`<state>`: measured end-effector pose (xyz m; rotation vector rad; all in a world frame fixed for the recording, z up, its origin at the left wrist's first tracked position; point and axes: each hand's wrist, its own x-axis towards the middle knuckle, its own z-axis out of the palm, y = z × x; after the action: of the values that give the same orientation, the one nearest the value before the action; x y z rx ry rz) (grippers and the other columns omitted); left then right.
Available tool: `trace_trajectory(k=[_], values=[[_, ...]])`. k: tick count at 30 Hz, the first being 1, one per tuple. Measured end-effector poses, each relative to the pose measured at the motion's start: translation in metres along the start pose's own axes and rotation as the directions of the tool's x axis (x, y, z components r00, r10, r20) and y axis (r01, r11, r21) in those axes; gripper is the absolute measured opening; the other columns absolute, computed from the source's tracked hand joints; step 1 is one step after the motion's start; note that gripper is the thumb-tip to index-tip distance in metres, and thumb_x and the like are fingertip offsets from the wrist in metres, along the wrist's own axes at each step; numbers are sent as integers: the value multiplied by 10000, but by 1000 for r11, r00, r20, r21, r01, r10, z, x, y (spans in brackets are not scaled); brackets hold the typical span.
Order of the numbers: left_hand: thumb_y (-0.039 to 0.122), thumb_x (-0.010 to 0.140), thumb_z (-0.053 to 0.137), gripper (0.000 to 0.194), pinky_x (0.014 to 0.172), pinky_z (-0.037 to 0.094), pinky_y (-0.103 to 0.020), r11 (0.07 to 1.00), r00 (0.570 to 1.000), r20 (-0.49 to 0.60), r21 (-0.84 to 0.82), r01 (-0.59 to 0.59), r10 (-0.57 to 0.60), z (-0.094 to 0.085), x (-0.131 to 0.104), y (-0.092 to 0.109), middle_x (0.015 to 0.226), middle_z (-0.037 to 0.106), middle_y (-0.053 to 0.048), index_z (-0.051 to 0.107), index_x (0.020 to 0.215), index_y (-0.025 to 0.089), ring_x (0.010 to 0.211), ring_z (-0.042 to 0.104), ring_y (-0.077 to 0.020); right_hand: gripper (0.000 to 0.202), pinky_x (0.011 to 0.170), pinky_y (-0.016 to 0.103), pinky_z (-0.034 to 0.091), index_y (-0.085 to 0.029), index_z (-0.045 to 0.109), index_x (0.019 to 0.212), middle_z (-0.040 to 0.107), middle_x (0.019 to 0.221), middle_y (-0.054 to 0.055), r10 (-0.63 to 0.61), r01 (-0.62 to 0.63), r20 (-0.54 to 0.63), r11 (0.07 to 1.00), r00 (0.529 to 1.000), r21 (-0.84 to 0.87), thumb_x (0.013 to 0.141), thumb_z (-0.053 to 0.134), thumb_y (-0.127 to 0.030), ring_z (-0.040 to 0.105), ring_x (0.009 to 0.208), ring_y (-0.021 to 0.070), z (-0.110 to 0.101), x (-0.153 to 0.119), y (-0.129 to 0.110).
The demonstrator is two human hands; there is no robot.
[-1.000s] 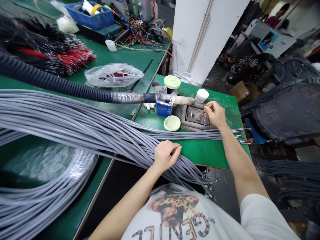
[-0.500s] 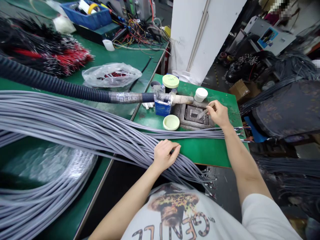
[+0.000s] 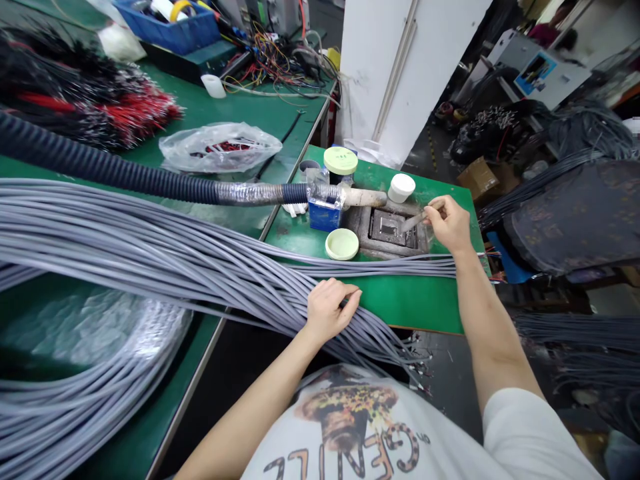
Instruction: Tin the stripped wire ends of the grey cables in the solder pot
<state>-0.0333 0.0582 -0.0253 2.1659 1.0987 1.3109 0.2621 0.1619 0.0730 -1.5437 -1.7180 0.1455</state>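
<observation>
My right hand [image 3: 449, 223] pinches the end of a thin flat scraper [image 3: 414, 221]. Its other end slants down to the left over a small square metal pot [image 3: 389, 227] with a shiny patch inside, set in a crusty grey frame [image 3: 363, 244]. My left hand [image 3: 331, 308] is closed over a thick bundle of grey cables [image 3: 240, 260], its fingers curled and partly hidden. Several cables from the bundle run to the right, in front of the pot and close to my right wrist, with stripped coloured wire ends [image 3: 493, 254].
A ribbed black hose [image 3: 165, 181] ends in a nozzle [image 3: 367, 198] beside the pot, above a blue box [image 3: 325, 215]. Around them stand a white tub [image 3: 401, 188], a pale green dish [image 3: 342, 245] and a green-lidded jar [image 3: 341, 161]. A plastic bag [image 3: 223, 148] lies left.
My right hand has moved slightly to the right with the scraper, whose tip has shifted towards the right side of the pot. My left hand stays on the cables.
</observation>
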Motion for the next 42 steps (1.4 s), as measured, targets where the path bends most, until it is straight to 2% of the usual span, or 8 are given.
trace_trajectory(k=[3, 7, 11, 16, 28, 35, 42], values=[[211, 847, 597, 51, 600, 365, -292, 1000, 1000, -4, 1, -12, 12, -1, 1, 1, 659, 651, -7, 640, 824, 195, 598, 533, -132, 149, 605, 312, 541, -226, 566, 872, 629, 747, -4, -16, 17, -10, 998, 1000, 56, 858, 567, -375, 663, 631, 180, 11, 3, -7], [223, 855, 587, 69, 612, 375, -293, 1000, 1000, -2, 6, -7, 7, -1, 1, 1, 674, 661, -11, 640, 821, 194, 606, 544, -131, 168, 625, 303, 536, -225, 555, 890, 640, 773, 4, -37, 34, 34, 996, 999, 87, 867, 549, -392, 668, 656, 179, 31, 9, -14], [249, 865, 575, 99, 618, 375, -296, 1000, 1000, 5, 14, 8, -8, -1, 0, 0, 676, 664, -17, 649, 823, 197, 613, 553, -135, 162, 645, 298, 520, -222, 550, 892, 640, 736, 2, -64, 62, 65, 997, 996, 44, 872, 538, -382, 660, 646, 179, 45, 14, -15], [244, 862, 580, 91, 610, 367, -296, 1000, 1000, 2, 16, 10, -10, -1, 1, 0, 656, 653, -14, 649, 826, 198, 609, 545, -138, 113, 653, 300, 495, -220, 548, 864, 643, 728, 7, -121, 124, 74, 992, 990, -25, 864, 551, -332, 643, 659, 186, 52, 19, -13], [226, 852, 594, 62, 616, 368, -296, 1000, 1000, -5, 6, 3, -3, 0, 0, -2, 674, 659, -11, 645, 833, 197, 618, 545, -136, 147, 641, 294, 478, -218, 562, 887, 639, 724, 16, -117, 124, 84, 989, 990, -86, 870, 533, -362, 626, 661, 190, 51, 20, -5], [206, 841, 607, 40, 615, 366, -291, 1000, 1000, -10, -3, -9, 9, -1, 1, 0, 684, 664, -10, 645, 834, 194, 617, 545, -135, 119, 633, 285, 452, -214, 564, 868, 643, 730, 19, -114, 125, 77, 980, 991, -153, 859, 546, -331, 610, 654, 186, 40, 21, 3], [197, 839, 604, 38, 618, 364, -285, 1000, 1000, -7, -3, -9, 9, -1, 1, 1, 688, 668, -9, 638, 827, 189, 618, 542, -133, 139, 629, 276, 404, -185, 575, 855, 642, 717, 30, -101, 124, 93, 947, 991, -295, 847, 540, -319, 586, 642, 184, 28, 19, 2]])
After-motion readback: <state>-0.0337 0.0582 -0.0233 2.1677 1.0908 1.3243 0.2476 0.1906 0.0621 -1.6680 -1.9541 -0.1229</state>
